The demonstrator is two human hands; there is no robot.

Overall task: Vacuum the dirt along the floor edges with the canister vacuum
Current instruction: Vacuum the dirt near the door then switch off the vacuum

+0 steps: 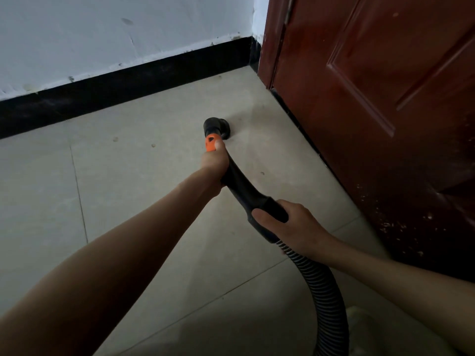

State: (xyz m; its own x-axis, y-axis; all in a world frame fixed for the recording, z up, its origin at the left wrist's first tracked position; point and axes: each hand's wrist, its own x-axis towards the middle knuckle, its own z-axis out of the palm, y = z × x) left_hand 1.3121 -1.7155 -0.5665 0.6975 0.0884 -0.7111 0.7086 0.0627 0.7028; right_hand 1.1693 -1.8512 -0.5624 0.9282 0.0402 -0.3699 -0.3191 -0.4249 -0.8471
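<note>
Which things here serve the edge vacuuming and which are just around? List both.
In use: black round nozzle; orange collar; curved black wand; ribbed black hose; left hand; right hand; black skirting board.
Just around: reddish-brown wooden door; white wall.

L arm stretched far fwd, bare; L hand (214, 164) curled round the wand (240, 185), thumb up by its orange collar. R arm bent, closer in; R hand (288, 227) wraps wand's rear end, thumb on top.
</note>
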